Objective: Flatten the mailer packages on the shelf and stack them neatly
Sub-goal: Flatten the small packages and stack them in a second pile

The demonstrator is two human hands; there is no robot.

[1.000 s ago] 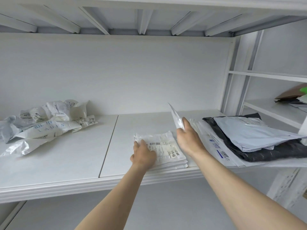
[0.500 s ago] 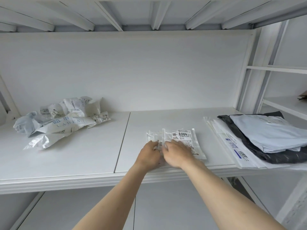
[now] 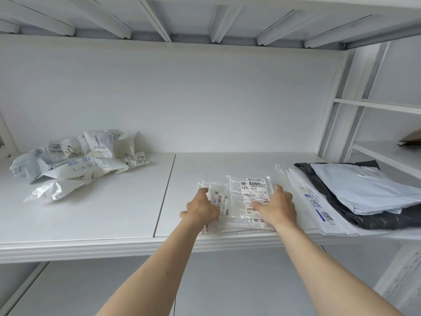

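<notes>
A white shelf (image 3: pixel 91 220) beneath a slatted upper deck (image 3: pixel 205 21), backed by a plain white wall (image 3: pixel 182 99); more white shelving (image 3: pixel 376 106) stands at right in soft, even light.

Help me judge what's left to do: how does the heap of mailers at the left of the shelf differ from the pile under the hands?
The crumpled heap is puffed and creased; the small pile lies flat.
The heap's mailers sprawl at odd angles; the pile's are layered, roughly aligned.
No hand touches the heap; the left hand and right hand press the pile.
Both are pale plastic mailers with printed labels, on the same shelf.
</notes>
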